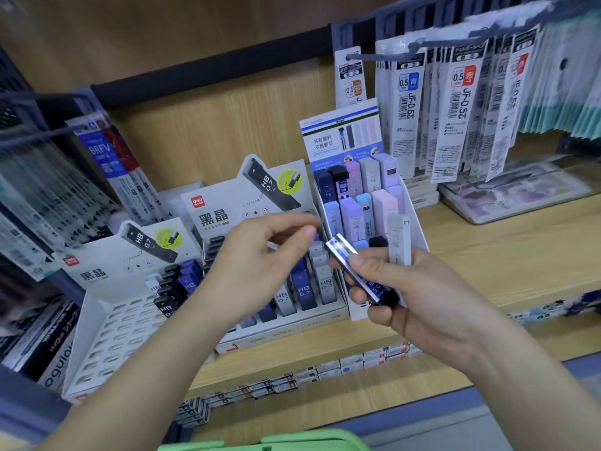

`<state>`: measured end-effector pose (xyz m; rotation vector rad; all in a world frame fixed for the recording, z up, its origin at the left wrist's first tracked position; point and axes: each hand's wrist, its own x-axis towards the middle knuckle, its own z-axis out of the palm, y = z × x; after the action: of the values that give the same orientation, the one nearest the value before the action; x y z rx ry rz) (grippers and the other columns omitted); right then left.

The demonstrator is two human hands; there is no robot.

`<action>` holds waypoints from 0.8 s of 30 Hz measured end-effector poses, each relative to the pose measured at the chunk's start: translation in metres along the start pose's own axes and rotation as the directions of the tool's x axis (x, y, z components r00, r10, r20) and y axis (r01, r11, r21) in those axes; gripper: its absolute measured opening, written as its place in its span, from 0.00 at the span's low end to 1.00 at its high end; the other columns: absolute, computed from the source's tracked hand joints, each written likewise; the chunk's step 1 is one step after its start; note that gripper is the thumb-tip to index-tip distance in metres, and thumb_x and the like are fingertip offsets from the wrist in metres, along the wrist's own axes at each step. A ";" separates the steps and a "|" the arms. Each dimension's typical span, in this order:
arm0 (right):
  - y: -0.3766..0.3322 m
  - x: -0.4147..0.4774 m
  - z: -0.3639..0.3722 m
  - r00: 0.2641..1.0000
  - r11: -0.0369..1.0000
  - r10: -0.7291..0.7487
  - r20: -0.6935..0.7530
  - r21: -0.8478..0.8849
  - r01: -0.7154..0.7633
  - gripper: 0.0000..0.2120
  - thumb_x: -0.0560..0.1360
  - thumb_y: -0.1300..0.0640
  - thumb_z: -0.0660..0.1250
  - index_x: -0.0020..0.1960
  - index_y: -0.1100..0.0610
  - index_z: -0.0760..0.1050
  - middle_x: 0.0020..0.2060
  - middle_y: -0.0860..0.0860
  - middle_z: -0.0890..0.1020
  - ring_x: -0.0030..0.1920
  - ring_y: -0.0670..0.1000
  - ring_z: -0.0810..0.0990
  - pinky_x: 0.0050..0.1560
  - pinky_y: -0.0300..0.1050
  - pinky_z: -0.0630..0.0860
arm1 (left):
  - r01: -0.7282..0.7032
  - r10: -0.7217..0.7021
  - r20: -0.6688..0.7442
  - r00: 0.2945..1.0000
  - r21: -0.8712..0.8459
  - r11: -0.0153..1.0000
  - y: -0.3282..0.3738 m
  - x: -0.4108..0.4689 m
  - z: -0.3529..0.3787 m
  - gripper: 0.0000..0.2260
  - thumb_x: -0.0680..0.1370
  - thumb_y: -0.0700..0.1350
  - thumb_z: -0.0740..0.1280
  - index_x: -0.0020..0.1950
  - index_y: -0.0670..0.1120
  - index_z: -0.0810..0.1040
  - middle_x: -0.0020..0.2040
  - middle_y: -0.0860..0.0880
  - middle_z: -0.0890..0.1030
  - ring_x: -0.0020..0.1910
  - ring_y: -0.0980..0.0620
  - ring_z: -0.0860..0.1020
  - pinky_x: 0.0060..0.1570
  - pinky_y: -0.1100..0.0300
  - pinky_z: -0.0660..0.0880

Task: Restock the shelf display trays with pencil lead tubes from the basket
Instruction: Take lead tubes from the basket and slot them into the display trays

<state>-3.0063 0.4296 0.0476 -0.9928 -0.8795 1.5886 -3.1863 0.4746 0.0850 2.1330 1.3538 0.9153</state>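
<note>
Head view: before the display tray (283,330), my right hand (422,288) is gripping a blue lead tube (344,255), long axis slanting up-left, beside an upright white tube (399,236). I cannot tell whether my left hand (260,265) is pinching anything.

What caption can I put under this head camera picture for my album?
Right hand grips pencil lead tubes; left hand hovers over the display trays on a wooden shelf.

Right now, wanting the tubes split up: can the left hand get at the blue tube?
Probably yes: the left hand hovers beside the blue tube, whose upper end juts free of the right hand.
</note>
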 end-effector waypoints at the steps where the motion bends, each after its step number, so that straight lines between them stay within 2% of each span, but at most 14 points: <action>1: 0.001 0.000 0.001 1.000 1.000 0.000 0.006 -0.001 0.000 0.12 0.71 0.61 0.71 0.51 0.67 0.82 0.34 0.56 0.78 0.30 0.48 0.75 0.22 0.35 0.66 | 0.019 -0.008 0.078 0.997 -0.133 0.991 0.007 -0.005 0.002 0.10 0.76 0.48 0.68 0.57 0.54 0.81 0.48 0.56 0.84 0.48 0.57 0.81 0.48 0.62 0.78; 3: 0.001 0.000 0.002 1.000 1.000 -0.003 0.012 -0.003 0.003 0.13 0.69 0.61 0.72 0.51 0.67 0.81 0.32 0.54 0.78 0.29 0.47 0.76 0.23 0.35 0.66 | 0.049 -0.017 0.147 0.989 -0.218 0.975 0.012 -0.011 0.006 0.12 0.73 0.44 0.72 0.56 0.53 0.82 0.47 0.54 0.84 0.45 0.56 0.81 0.48 0.60 0.79; 7: -0.002 0.001 0.000 0.998 0.990 -0.033 -0.044 0.137 0.039 0.14 0.64 0.63 0.73 0.48 0.66 0.81 0.35 0.56 0.80 0.28 0.46 0.74 0.21 0.32 0.65 | 0.101 -0.119 -0.030 0.992 -0.355 0.929 0.010 -0.018 0.009 0.09 0.66 0.38 0.77 0.43 0.46 0.82 0.39 0.45 0.83 0.36 0.52 0.78 0.42 0.57 0.78; 9: -0.002 0.002 0.001 0.994 0.975 -0.056 -0.094 0.208 0.075 0.13 0.62 0.63 0.74 0.45 0.63 0.78 0.35 0.55 0.79 0.26 0.44 0.70 0.19 0.31 0.62 | 0.160 -0.185 -0.021 0.982 -0.420 0.894 0.011 -0.025 0.012 0.09 0.66 0.39 0.77 0.41 0.43 0.79 0.37 0.42 0.82 0.33 0.51 0.77 0.37 0.57 0.76; 12: 0.000 0.003 0.004 0.986 0.973 -0.081 -0.148 0.203 0.111 0.09 0.62 0.61 0.74 0.41 0.60 0.78 0.29 0.50 0.76 0.24 0.43 0.63 0.18 0.31 0.57 | 0.175 -0.172 0.047 0.984 -0.428 0.887 0.017 -0.031 0.020 0.08 0.67 0.43 0.76 0.39 0.43 0.79 0.33 0.42 0.81 0.31 0.52 0.77 0.34 0.62 0.73; 14: -0.001 0.003 0.004 0.984 0.979 -0.097 -0.152 0.165 0.122 0.07 0.62 0.59 0.74 0.39 0.59 0.81 0.27 0.48 0.73 0.24 0.43 0.60 0.18 0.32 0.55 | 0.166 -0.151 0.068 0.986 -0.433 0.886 0.022 -0.029 0.023 0.07 0.68 0.43 0.75 0.41 0.44 0.79 0.32 0.45 0.80 0.30 0.53 0.76 0.32 0.64 0.73; 16: -0.002 0.001 0.003 0.986 0.986 -0.103 -0.130 0.119 0.119 0.06 0.61 0.58 0.74 0.36 0.59 0.83 0.26 0.48 0.70 0.24 0.43 0.58 0.19 0.32 0.55 | 0.175 -0.146 0.098 0.985 -0.474 0.863 0.026 -0.023 0.023 0.11 0.69 0.39 0.75 0.48 0.46 0.78 0.33 0.44 0.81 0.30 0.51 0.76 0.32 0.63 0.75; 19: -0.007 -0.003 0.000 0.989 0.994 -0.092 -0.120 0.048 0.098 0.09 0.64 0.51 0.74 0.37 0.57 0.83 0.26 0.49 0.68 0.22 0.43 0.57 0.18 0.33 0.54 | 0.108 -0.053 0.148 0.988 -0.391 0.914 0.036 -0.017 0.022 0.19 0.70 0.37 0.74 0.56 0.55 0.79 0.37 0.43 0.81 0.31 0.47 0.79 0.36 0.51 0.80; 20: -0.009 -0.003 -0.004 0.984 0.994 -0.088 -0.153 0.047 0.096 0.14 0.67 0.47 0.72 0.41 0.58 0.81 0.27 0.49 0.69 0.22 0.43 0.57 0.18 0.33 0.53 | 0.079 -0.034 0.131 0.991 -0.364 0.928 0.041 -0.014 0.021 0.20 0.71 0.37 0.74 0.57 0.57 0.79 0.38 0.44 0.82 0.31 0.44 0.79 0.40 0.47 0.81; 22: -0.015 -0.002 -0.016 0.966 0.982 -0.063 -0.251 0.156 0.104 0.21 0.71 0.38 0.66 0.48 0.57 0.76 0.28 0.50 0.71 0.21 0.42 0.57 0.17 0.32 0.52 | 0.026 -0.019 0.023 1.000 -0.351 0.936 0.046 -0.005 0.018 0.19 0.71 0.36 0.74 0.55 0.56 0.79 0.35 0.44 0.81 0.31 0.44 0.80 0.43 0.45 0.80; 24: -0.021 -0.003 -0.030 0.937 0.938 -0.040 -0.348 0.309 0.155 0.20 0.75 0.36 0.62 0.48 0.53 0.71 0.29 0.50 0.70 0.19 0.43 0.57 0.17 0.30 0.52 | -0.002 -0.037 -0.098 0.994 -0.369 0.929 0.047 0.006 0.015 0.17 0.71 0.36 0.74 0.52 0.55 0.78 0.34 0.41 0.80 0.31 0.47 0.82 0.42 0.46 0.80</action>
<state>-2.9703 0.4333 0.0549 -0.9240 -0.3994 1.3696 -3.1447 0.4600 0.1082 1.8049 1.1371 1.1841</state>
